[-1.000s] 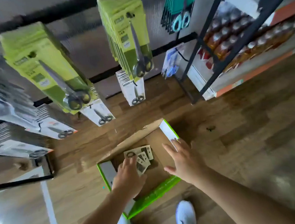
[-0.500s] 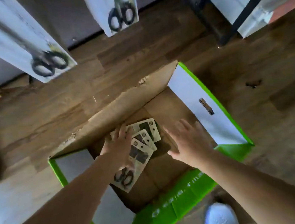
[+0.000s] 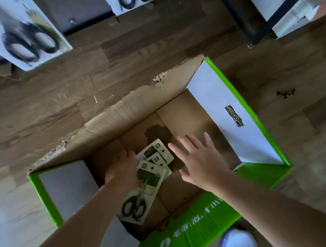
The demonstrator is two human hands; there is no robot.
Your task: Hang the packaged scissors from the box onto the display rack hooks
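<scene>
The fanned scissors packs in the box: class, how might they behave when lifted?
The scissors packs are flat cards, so probably stiff and light. Fanned loosely against the left hand, they may slide apart.

Hanging scissor packs (image 3: 24, 37) blurred, cropped at top

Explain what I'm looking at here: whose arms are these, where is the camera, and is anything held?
No machine here: a person works with bare hands, filmed by a camera worn on their head, looking down. On the wooden floor stands an open cardboard box, green outside. Inside lies a fan of packaged scissors. The left hand lies on their edge; whether it grips them is unclear. The right hand hovers open over the box, holding nothing. More scissor packs hang at the top of the picture; a white shoe shows at the bottom.
</scene>
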